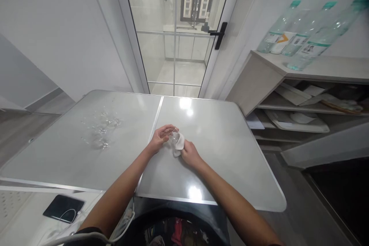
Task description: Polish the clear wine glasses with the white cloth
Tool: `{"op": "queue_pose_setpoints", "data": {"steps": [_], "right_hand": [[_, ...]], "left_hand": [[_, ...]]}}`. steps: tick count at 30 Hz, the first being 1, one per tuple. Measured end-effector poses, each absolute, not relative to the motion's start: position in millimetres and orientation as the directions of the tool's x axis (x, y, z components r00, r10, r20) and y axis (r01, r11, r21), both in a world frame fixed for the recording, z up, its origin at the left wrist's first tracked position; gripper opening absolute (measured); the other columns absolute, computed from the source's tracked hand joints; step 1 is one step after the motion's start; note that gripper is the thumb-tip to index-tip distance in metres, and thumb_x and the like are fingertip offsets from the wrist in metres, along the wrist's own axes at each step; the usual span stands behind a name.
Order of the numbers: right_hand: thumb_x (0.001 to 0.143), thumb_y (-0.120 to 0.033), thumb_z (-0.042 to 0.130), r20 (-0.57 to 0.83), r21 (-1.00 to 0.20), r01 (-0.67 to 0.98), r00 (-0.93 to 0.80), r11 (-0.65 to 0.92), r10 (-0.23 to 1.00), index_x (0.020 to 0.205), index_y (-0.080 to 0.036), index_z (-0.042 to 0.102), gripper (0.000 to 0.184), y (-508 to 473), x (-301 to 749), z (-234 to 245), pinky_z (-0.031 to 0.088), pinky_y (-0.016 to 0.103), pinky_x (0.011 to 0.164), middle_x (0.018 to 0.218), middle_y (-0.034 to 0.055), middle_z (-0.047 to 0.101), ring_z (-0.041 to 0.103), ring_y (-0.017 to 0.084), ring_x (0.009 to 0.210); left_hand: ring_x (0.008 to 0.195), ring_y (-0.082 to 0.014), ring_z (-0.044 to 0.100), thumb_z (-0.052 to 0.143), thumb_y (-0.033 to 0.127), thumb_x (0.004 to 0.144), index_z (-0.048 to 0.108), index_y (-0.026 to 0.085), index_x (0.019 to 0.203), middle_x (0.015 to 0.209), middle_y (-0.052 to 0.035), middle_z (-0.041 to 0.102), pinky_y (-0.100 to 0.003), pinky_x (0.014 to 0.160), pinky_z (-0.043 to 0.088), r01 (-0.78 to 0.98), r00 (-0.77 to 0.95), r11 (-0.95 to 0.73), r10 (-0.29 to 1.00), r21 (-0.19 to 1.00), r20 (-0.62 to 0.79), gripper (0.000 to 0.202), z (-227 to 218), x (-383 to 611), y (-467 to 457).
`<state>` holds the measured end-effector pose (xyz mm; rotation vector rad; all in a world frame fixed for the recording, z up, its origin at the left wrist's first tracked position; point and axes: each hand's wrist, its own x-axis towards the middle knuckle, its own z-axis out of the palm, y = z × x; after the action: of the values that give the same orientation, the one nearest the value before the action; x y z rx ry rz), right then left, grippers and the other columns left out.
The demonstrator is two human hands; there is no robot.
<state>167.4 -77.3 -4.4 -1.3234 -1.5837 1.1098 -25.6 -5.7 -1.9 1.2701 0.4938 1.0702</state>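
Note:
Over the middle of the table (219, 130), my left hand (158, 139) is closed around a clear, see-through glass (174, 137); its exact shape is hard to make out. From the right, my right hand (191, 153) grips a white cloth (180, 141) pressed against the glass. Part of the cloth hangs down below the fingers. On the table's left half stands a group of several clear glasses (100, 130), whose outlines are faint against the grey surface.
A seam strip divides the tabletop. Behind it is a glass door (187, 57) with a black handle (220, 35). At right, a shelf unit (268, 59) bears clear bottles (309, 48) with green caps. A black tablet (62, 208) with a white cable lies at lower left.

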Motion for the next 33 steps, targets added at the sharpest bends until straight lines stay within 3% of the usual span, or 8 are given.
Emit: {"op": "queue_pose_setpoints", "data": {"steps": [5, 9, 13, 17, 20, 22, 28, 33], "right_hand": [[0.074, -0.04, 0.068, -0.215, -0.944, -0.142, -0.422, -0.298, 0.881, 0.087, -0.017, 0.063, 0.027, -75.1, 171.1, -6.9, 0.047, 0.029, 0.065, 0.077, 0.0033, 0.065, 0.057, 0.018, 0.067], [0.085, -0.036, 0.06, -0.021, -0.995, 0.097, -0.32, 0.01, 0.947, 0.088, -0.019, 0.063, 0.018, -73.7, 173.0, -5.5, 0.047, 0.031, 0.074, 0.08, 0.0029, 0.066, 0.057, 0.018, 0.073], [0.084, -0.022, 0.05, 0.157, -0.853, 0.48, -0.14, 0.206, 0.978, 0.084, -0.019, 0.058, 0.008, -73.5, 173.3, -3.5, 0.045, 0.033, 0.078, 0.081, 0.0055, 0.065, 0.054, 0.02, 0.075], [0.082, -0.033, 0.058, -0.053, -0.988, 0.156, -0.243, -0.015, 0.969, 0.083, -0.019, 0.061, 0.014, -74.7, 173.0, -3.5, 0.046, 0.031, 0.069, 0.076, 0.0038, 0.064, 0.056, 0.02, 0.07], [0.076, -0.041, 0.067, -0.214, -0.951, -0.134, -0.363, -0.279, 0.907, 0.085, -0.017, 0.064, 0.026, -75.4, 172.5, -3.6, 0.046, 0.03, 0.062, 0.074, 0.0036, 0.065, 0.057, 0.019, 0.065], [0.076, -0.04, 0.068, -0.2, -0.956, -0.138, -0.342, -0.26, 0.918, 0.085, -0.017, 0.065, 0.025, -75.1, 171.9, -3.2, 0.047, 0.03, 0.063, 0.073, 0.0033, 0.064, 0.057, 0.019, 0.065], [0.077, -0.025, 0.056, 0.13, -0.925, 0.349, -0.087, 0.153, 0.988, 0.083, -0.019, 0.062, 0.01, -73.0, 168.6, -0.8, 0.045, 0.031, 0.074, 0.077, 0.0035, 0.065, 0.055, 0.02, 0.075], [0.075, -0.039, 0.067, -0.158, -0.979, -0.077, -0.304, -0.189, 0.939, 0.082, -0.017, 0.064, 0.024, -72.1, 168.2, 0.3, 0.047, 0.029, 0.065, 0.073, 0.0036, 0.066, 0.058, 0.018, 0.067]], "left_hand": [[0.112, -0.0347, 0.07, 0.084, 0.06, 0.073, 0.069, 0.012, 0.125, 0.118, -0.0219, 0.074, -0.045, 0.097, 0.052, -0.421, 0.518, 0.005, 0.822, 0.907, 0.236, 0.072, -3.4, -28.7, -5.8], [0.109, -0.0338, 0.072, 0.089, 0.058, 0.068, 0.072, 0.011, 0.12, 0.117, -0.0224, 0.075, -0.045, 0.098, 0.052, -0.404, 0.438, -0.07, 0.861, 0.912, 0.26, 0.071, -8.9, -28.2, -1.5], [0.114, -0.0334, 0.07, 0.094, 0.047, 0.065, 0.071, 0.013, 0.12, 0.121, -0.0221, 0.075, -0.042, 0.1, 0.051, -0.399, 0.382, -0.102, 0.885, 0.911, 0.267, 0.069, -10.0, -27.2, -0.1], [0.114, -0.0336, 0.07, 0.088, 0.054, 0.072, 0.07, 0.012, 0.123, 0.12, -0.0225, 0.075, -0.043, 0.1, 0.051, -0.39, 0.44, -0.064, 0.863, 0.918, 0.247, 0.069, -5.9, -28.7, -3.3], [0.112, -0.0353, 0.071, 0.086, 0.06, 0.072, 0.071, 0.01, 0.122, 0.114, -0.0222, 0.077, -0.045, 0.099, 0.053, -0.396, 0.471, -0.045, 0.847, 0.917, 0.245, 0.072, -4.6, -29.9, -4.1], [0.111, -0.0347, 0.072, 0.087, 0.057, 0.072, 0.072, 0.01, 0.121, 0.113, -0.0219, 0.077, -0.045, 0.098, 0.053, -0.398, 0.45, -0.054, 0.858, 0.916, 0.247, 0.07, -5.4, -29.9, -2.5], [0.113, -0.034, 0.071, 0.095, 0.046, 0.065, 0.074, 0.011, 0.118, 0.118, -0.0221, 0.076, -0.043, 0.101, 0.051, -0.386, 0.343, -0.106, 0.906, 0.916, 0.249, 0.067, -8.0, -28.7, 1.7], [0.111, -0.0346, 0.072, 0.088, 0.055, 0.072, 0.073, 0.01, 0.121, 0.117, -0.0224, 0.076, -0.044, 0.098, 0.053, -0.395, 0.416, -0.056, 0.879, 0.917, 0.232, 0.068, -6.2, -30.6, -1.4]]}}
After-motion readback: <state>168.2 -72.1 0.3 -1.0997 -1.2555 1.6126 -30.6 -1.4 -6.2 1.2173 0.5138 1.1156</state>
